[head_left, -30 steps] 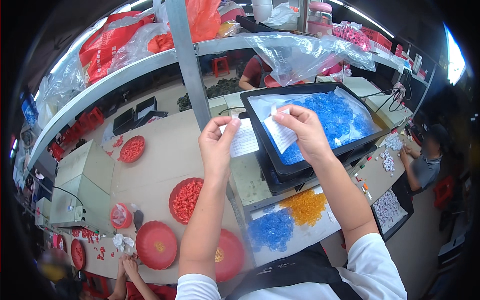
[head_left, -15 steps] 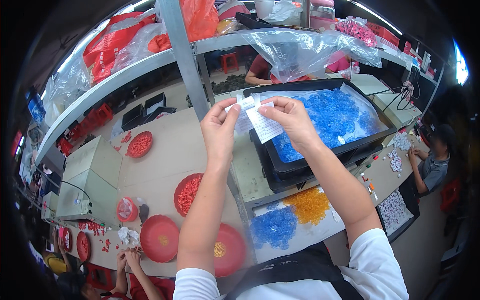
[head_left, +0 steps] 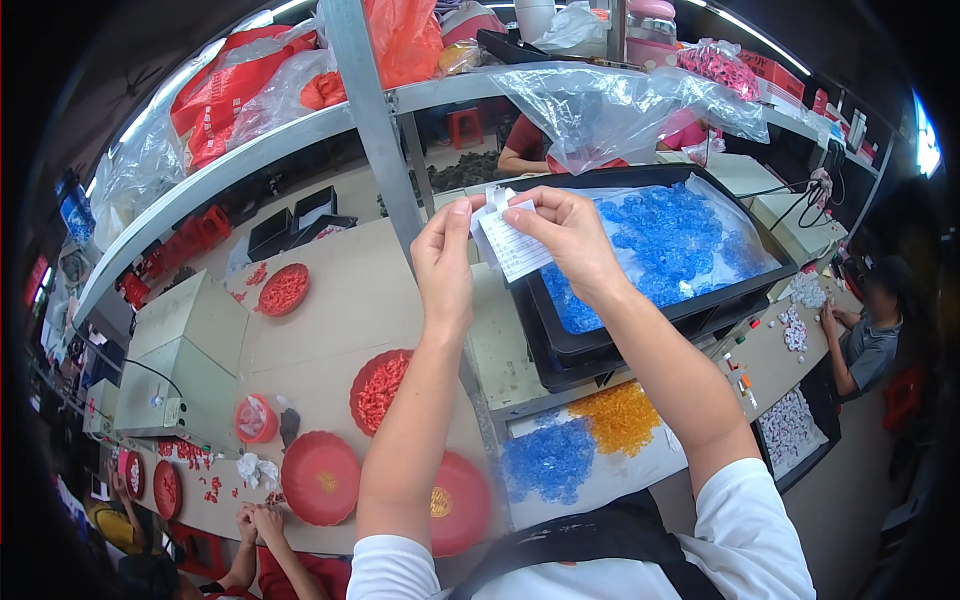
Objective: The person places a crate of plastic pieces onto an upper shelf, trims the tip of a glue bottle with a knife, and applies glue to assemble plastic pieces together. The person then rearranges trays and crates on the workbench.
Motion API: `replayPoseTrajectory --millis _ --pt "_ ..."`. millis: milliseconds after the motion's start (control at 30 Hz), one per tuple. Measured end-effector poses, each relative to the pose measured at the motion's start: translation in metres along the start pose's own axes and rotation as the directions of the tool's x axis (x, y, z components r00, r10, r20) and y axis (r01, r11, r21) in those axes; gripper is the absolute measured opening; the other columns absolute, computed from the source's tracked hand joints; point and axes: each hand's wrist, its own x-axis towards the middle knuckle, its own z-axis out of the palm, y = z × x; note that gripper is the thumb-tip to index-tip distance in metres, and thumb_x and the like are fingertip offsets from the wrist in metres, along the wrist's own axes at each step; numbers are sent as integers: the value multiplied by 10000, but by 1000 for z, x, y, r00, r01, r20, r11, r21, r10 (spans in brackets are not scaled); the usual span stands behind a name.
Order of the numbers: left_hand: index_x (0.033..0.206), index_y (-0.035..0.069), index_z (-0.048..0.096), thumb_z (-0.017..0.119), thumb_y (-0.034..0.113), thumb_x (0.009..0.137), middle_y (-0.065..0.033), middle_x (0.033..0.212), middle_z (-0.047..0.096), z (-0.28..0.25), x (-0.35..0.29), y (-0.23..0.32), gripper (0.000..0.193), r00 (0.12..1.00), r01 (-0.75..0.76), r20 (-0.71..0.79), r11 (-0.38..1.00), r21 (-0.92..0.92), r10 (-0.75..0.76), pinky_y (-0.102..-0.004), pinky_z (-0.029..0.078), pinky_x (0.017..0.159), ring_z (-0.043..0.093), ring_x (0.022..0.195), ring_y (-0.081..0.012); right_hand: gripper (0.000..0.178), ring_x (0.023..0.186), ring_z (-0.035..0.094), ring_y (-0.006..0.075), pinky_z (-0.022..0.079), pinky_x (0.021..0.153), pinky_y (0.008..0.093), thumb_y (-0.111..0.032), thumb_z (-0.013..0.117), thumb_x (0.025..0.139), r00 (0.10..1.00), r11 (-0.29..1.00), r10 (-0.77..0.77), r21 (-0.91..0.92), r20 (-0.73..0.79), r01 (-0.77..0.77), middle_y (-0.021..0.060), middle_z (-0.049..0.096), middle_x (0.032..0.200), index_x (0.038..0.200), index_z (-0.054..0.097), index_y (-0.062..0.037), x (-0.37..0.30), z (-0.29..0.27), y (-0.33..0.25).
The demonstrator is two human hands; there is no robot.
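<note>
Two white tags, the front tag (head_left: 519,252) overlapping the rear tag (head_left: 485,243), are held up between the person's hands, just beyond the left edge of a black tray (head_left: 575,348) of blue pieces (head_left: 665,235). The right hand (head_left: 580,245) is the nearer to the front tag: its thumb lies over the upper right edge, and the fingers pinch the paper there. The left hand (head_left: 443,262) is at the upper left, thumb and index finger pressed together on the edge of the rear tag; exactly how much paper they grip is hidden. From the right fingers the front tag hangs down and to the left, its long axis leaning from upper left to lower right. A narrow white strip (head_left: 497,200) stands at the top, between the two sets of fingertips.

Rows of small dark marks run across the front tag, too small to read; what the rear tag bears is mostly covered. A red bag (head_left: 215,110) on the shelf (head_left: 260,150) carries large pale characters, and a red box (head_left: 775,80) farther right has pale lettering. On the surface (head_left: 320,345) at left, a red plate (head_left: 300,490) has a gold emblem at its centre. Orange pieces (head_left: 615,415) lie below the tray.
</note>
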Motion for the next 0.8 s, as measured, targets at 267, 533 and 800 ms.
replayPoseTrajectory --millis 267,533,800 --pt "935 -35 597 501 206 870 -31 825 588 4 -2 -5 268 999 -28 -19 1000 2 28 -202 386 685 495 756 -65 160 672 571 68 439 563 197 -72 578 785 999 999 -8 53 -37 10 74 625 782 905 574 34 0 3 4" --pt "936 -29 583 588 119 812 -58 806 604 5 -3 -1 193 999 -10 -49 999 -47 7 -189 419 631 542 720 -70 156 679 551 53 418 575 186 -84 579 787 1000 999 -12 46 -20 13 59 620 775 893 580 31 2 9 5" --pt "887 -16 584 597 89 798 -50 780 597 13 1 -10 138 995 -2 -102 996 -86 -7 -186 423 602 540 695 -72 160 687 541 47 410 576 185 -92 575 792 999 1000 -22 16 -32 22 53 619 775 894 583 32 7 7 12"
